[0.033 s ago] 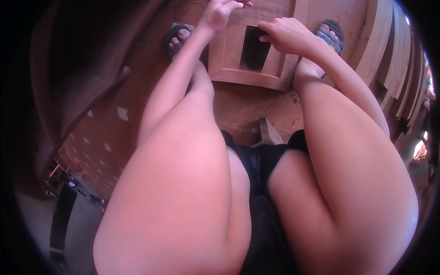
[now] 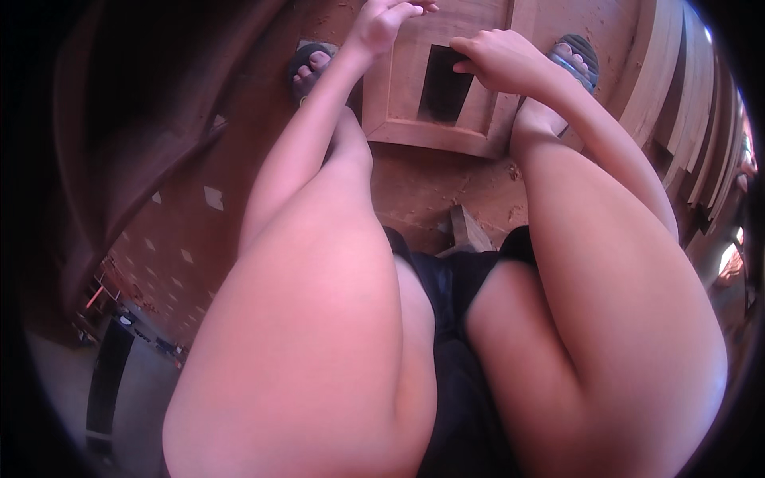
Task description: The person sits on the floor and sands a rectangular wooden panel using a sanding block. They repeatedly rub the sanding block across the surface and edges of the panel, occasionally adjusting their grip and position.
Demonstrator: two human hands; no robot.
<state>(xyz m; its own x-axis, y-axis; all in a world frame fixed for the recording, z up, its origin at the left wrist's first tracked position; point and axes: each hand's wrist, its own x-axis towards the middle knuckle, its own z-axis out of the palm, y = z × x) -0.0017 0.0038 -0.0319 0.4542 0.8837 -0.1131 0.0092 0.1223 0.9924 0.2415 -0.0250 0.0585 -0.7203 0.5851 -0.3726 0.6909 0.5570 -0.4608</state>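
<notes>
A wooden panel with a raised frame point(image 2: 434, 135) lies on the ground between my feet. On its surface is a dark rectangular patch or sheet point(image 2: 443, 89); which of the two I cannot tell. Over the panel's upper left side, at the top edge of the view, my left hand point(image 2: 384, 25) is closed with fingers bent to the right. Across from it, my right hand point(image 2: 504, 64) is curled above the panel's right part, fingertips by the dark rectangle's upper corner. Whatever either hand pinches is too small or hidden to make out.
My sandalled feet point(image 2: 575, 60) flank the panel. Long wooden boards point(image 2: 645, 88) are stacked at the right. A small wood block point(image 2: 468, 229) sits near my shorts. Shavings dot the reddish ground point(image 2: 430, 187). Dark brown material point(image 2: 151, 119) hangs at the left.
</notes>
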